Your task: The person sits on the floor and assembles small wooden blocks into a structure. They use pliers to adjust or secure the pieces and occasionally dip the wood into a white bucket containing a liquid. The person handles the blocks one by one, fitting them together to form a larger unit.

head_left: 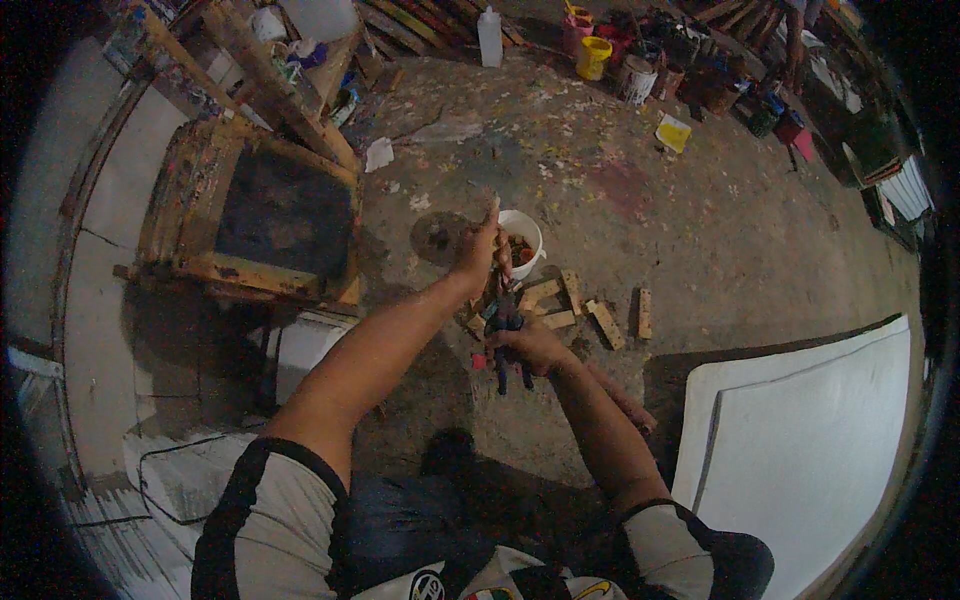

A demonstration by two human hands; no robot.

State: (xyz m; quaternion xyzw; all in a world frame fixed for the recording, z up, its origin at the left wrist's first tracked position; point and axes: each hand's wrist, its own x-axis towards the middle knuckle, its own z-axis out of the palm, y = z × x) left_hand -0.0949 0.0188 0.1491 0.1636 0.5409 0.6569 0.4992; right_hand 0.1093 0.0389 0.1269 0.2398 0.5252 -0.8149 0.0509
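Observation:
In front of me, my right hand grips pliers with dark handles, their jaws pointing away from me. Just beyond the jaws is my left hand, one finger stretched upward and the others curled in. Whatever those curled fingers hold is too small and dim to make out. Against the left hand's far right side stands a white bucket with small mixed pieces inside. Short wooden pieces with holes or marks lie around the pliers, including a wooden block and a separate wooden strip.
A wooden frame with a dark panel stands at left. A white board lies at right. A reddish-brown bar rests beside my right forearm. Farther off are a yellow bucket, a white jug and a person.

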